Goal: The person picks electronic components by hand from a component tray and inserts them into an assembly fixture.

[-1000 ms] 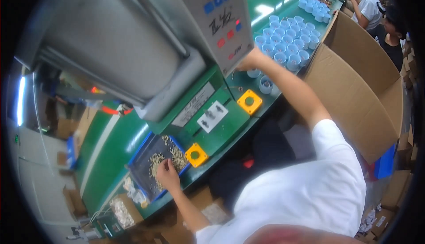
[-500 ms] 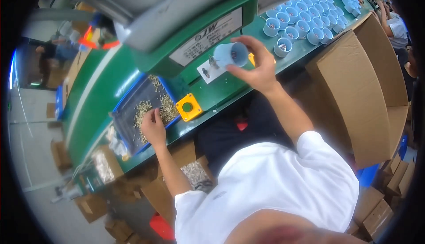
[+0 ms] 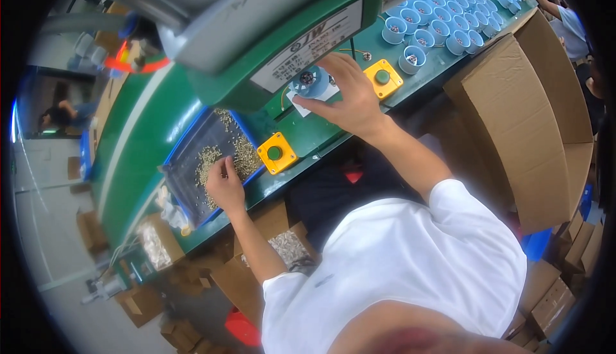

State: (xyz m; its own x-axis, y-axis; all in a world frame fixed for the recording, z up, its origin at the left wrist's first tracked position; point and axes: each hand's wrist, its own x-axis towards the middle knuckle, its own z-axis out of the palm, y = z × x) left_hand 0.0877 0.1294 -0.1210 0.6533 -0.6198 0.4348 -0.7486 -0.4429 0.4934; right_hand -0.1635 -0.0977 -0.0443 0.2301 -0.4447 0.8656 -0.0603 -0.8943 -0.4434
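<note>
one blue cup [image 3: 305, 88] is just below the front edge of the green press head [image 3: 218, 91], mouth up, its long axis seemingly near upright; the right hand [image 3: 355, 100], much the nearer, lies front-right of that head, thumb and fingers curled around the cup. front-left of the press head, the left hand [image 3: 224, 186] bunches its fingertips over small pieces [image 3: 246, 158] in a tray [image 3: 186, 193]; whether it pinches one i cannot tell. the cup's far side and base are hidden.
</note>
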